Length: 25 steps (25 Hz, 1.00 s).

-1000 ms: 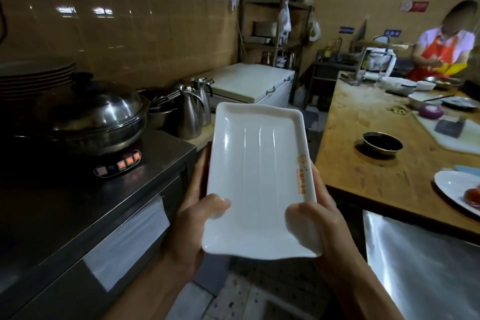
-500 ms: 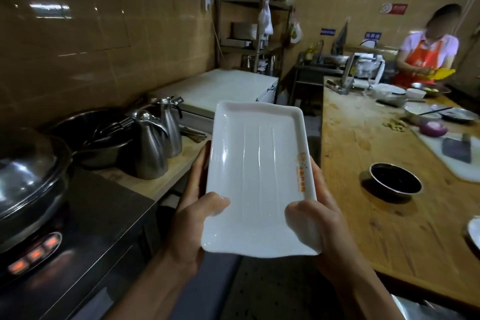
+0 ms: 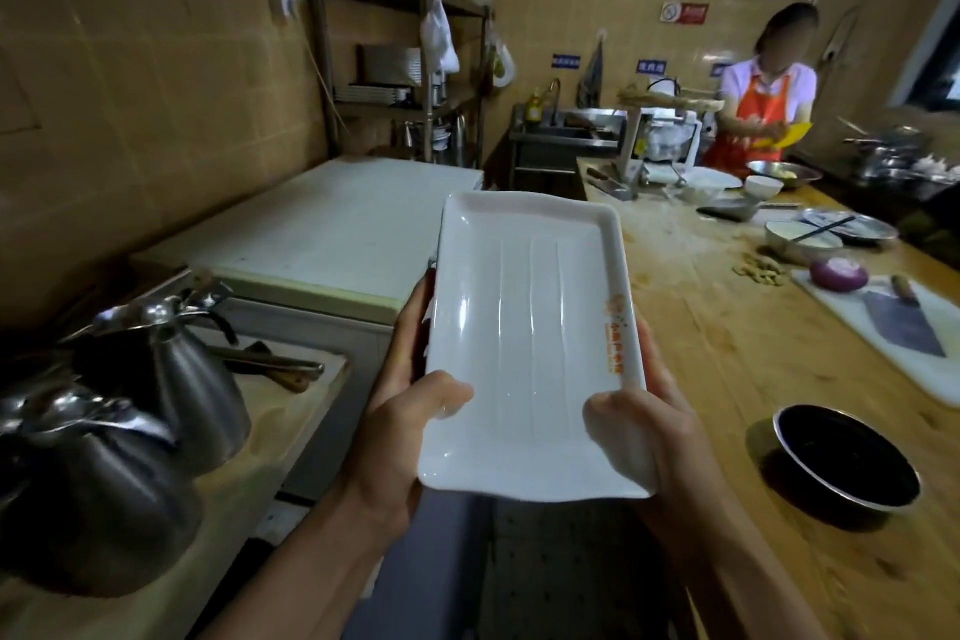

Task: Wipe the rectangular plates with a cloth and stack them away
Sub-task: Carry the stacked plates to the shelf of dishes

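A white rectangular plate (image 3: 524,327) with shallow ridges and an orange print on its right rim is held in front of me, long side pointing away. My left hand (image 3: 410,421) grips its near left edge, thumb on top and fingers underneath. My right hand (image 3: 644,437) grips the near right corner the same way. The plate hangs in the air above the aisle floor. No cloth is visible.
Two steel kettles (image 3: 156,379) stand on the counter at left, a white chest freezer (image 3: 332,234) behind them. At right runs a wooden table (image 3: 727,379) with a dark bowl (image 3: 847,463), a cleaver (image 3: 904,322) on a board, an onion and dishes. A person in an orange apron (image 3: 763,88) works at the far end.
The view has travelled forward along the aisle: the wok and stove have left the frame at left, the kettles and freezer are nearer. Both hands keep the same hold on the plate.
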{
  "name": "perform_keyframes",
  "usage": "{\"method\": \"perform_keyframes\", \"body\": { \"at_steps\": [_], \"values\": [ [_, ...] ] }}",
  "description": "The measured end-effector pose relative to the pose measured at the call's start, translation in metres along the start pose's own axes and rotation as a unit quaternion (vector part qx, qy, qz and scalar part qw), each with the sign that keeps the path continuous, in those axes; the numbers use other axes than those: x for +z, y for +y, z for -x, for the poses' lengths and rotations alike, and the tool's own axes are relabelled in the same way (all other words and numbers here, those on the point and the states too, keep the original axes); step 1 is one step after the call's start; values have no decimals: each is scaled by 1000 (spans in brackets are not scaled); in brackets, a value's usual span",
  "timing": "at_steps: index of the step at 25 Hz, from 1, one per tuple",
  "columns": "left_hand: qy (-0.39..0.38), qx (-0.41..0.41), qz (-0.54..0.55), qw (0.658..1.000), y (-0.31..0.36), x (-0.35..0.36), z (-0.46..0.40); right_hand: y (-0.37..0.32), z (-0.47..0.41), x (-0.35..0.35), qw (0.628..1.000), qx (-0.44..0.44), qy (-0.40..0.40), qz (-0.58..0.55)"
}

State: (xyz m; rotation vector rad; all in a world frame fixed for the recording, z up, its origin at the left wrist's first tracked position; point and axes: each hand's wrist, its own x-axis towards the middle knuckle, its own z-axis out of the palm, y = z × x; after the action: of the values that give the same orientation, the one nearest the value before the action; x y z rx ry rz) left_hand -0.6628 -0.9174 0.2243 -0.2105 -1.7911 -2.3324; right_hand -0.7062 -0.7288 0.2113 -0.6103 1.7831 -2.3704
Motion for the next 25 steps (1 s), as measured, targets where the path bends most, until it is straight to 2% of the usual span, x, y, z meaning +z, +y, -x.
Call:
{"method": "perform_keyframes", "body": {
  "at_steps": [6, 11, 19, 25],
  "values": [
    [-15, 12, -3, 1000, -49, -15, -154, 37, -142, -46, 1000, 0, 4, -22],
    [-5, 18, -5, 1000, -73, -16, -306, 42, -285, -93, 1000, 26, 5, -4],
    [-9, 26, -24, 999, -119, -37, -495, 72, -464, -148, 999, 36, 19, -5],
    [-5, 16, 20, 1000, -160, -56, -658, 107, -614, -190, 998, 29, 48, 10]
  ]
}}
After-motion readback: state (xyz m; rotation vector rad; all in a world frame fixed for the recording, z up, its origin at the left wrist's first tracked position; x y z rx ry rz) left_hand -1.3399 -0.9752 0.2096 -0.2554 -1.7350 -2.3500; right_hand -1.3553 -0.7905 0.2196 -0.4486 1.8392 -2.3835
